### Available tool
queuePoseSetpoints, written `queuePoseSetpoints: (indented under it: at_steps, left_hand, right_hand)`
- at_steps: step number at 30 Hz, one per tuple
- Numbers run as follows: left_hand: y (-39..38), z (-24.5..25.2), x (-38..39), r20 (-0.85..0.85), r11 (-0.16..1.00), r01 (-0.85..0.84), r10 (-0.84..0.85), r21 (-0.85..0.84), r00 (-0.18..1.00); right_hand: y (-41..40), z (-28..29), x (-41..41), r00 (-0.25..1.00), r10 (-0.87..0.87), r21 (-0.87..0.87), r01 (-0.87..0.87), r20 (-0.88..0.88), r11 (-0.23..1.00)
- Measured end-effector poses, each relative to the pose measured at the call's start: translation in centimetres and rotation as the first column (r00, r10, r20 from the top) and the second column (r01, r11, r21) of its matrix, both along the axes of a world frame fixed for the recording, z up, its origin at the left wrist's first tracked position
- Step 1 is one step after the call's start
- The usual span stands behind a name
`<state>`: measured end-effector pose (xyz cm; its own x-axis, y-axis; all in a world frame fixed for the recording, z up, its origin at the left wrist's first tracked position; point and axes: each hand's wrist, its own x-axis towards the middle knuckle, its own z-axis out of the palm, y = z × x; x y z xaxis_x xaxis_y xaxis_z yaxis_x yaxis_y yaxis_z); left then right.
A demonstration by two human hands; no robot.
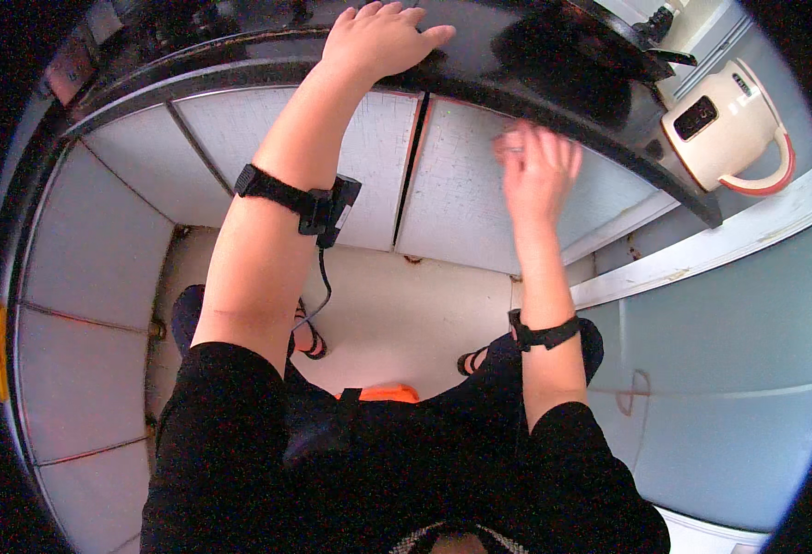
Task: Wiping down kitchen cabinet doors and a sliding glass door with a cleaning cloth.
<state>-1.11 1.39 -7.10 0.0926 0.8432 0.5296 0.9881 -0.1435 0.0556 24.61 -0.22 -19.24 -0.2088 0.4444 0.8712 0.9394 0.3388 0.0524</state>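
My left hand (382,41) rests palm down on the glossy black countertop (472,52) near its front edge, thumb and fingers spread. It holds nothing. Lower and to the right, my right hand (541,163) hangs just under the counter's edge, in front of a pale cabinet door (458,180). Its fingers are blurred and look apart; I see no object in them, though the thumb side is smeared. A black strap with a small device (330,211) and a cable circles my left forearm. Another black strap (548,334) is around my right forearm.
A cream electric kettle (718,124) with a dark display stands at the counter's right end. Pale cabinet fronts (87,249) line the left. To the right is a frosted glass panel (718,360) in a white frame. My sandalled feet stand on the light floor (406,311).
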Motion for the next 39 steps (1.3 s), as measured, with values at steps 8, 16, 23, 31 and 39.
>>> queuePoseSetpoints:
  at_steps: [8,16,23,31,39]
  left_hand:
    - [-0.7,0.5,0.0,0.041,0.999,-0.024,0.026,-0.039,0.999]
    - [-0.8,0.4,-0.1,0.044,0.999,-0.024,0.026,-0.041,0.999]
    - [-0.6,0.2,-0.2,0.065,0.999,-0.035,0.036,-0.010,0.997]
    - [-0.1,0.0,-0.2,0.068,1.000,-0.025,0.026,-0.015,0.997]
    - [-0.2,0.0,-0.1,0.030,1.000,-0.021,0.021,-0.023,0.999]
  right_hand:
    - [0.4,-0.1,11.7,0.951,-0.309,0.109,0.306,0.010,0.946]
    - [0.9,-0.2,11.4,0.913,-0.403,0.096,0.408,-0.071,0.908]
    - [0.7,-0.8,1.2,0.988,-0.124,-0.063,0.118,-0.093,0.991]
    - [0.3,-0.3,0.3,0.999,0.046,0.019,-0.045,-0.010,0.999]
    - [1.6,-0.7,11.4,0.975,-0.211,-0.137,0.201,-0.069,0.970]
